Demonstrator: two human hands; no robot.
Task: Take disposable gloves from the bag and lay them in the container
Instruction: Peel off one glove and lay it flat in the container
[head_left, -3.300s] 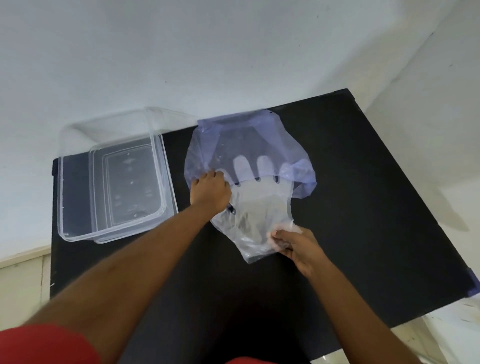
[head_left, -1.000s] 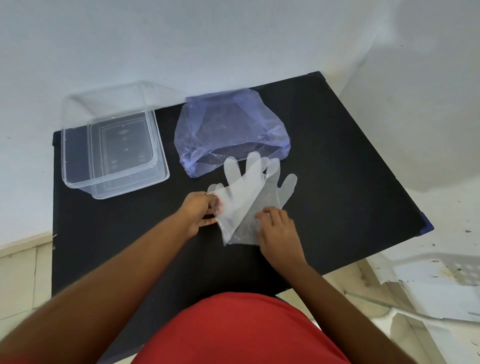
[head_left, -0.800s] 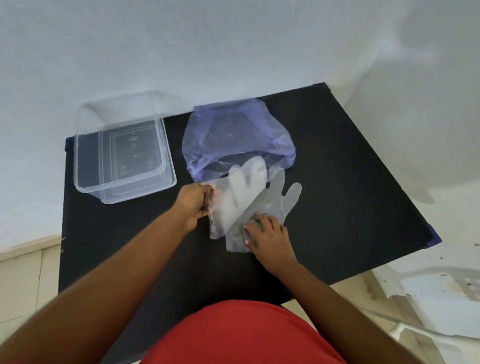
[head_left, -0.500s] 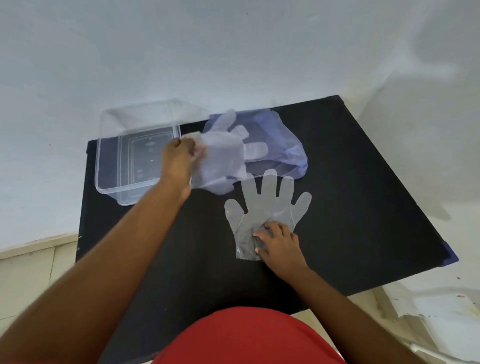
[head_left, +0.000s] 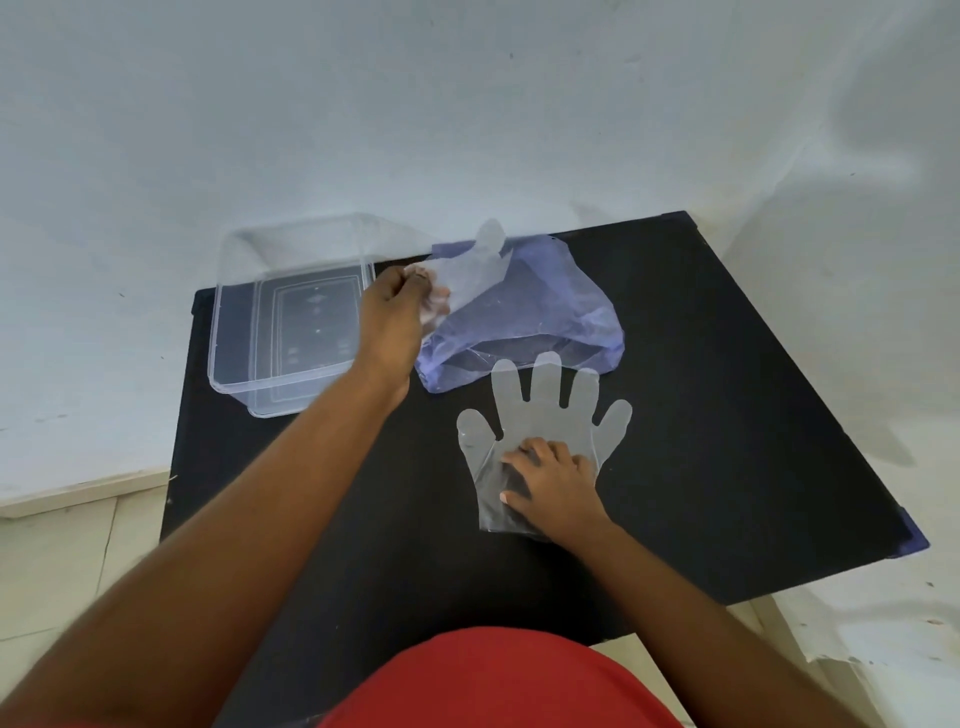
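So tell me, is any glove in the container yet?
No: the container is empty; left hand holds one glove beside it.

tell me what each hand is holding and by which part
The left hand pinches one clear glove by its cuff end, lifted beside the container. The right hand only presses flat on the second glove's palm and cuff; no grip.

1. The clear container (head_left: 291, 322) stands open-topped at the far left; only its low walls bar entry.
2. The purple bag (head_left: 540, 317) crowds its right side.
3. The table (head_left: 727, 415) lies bare at right.
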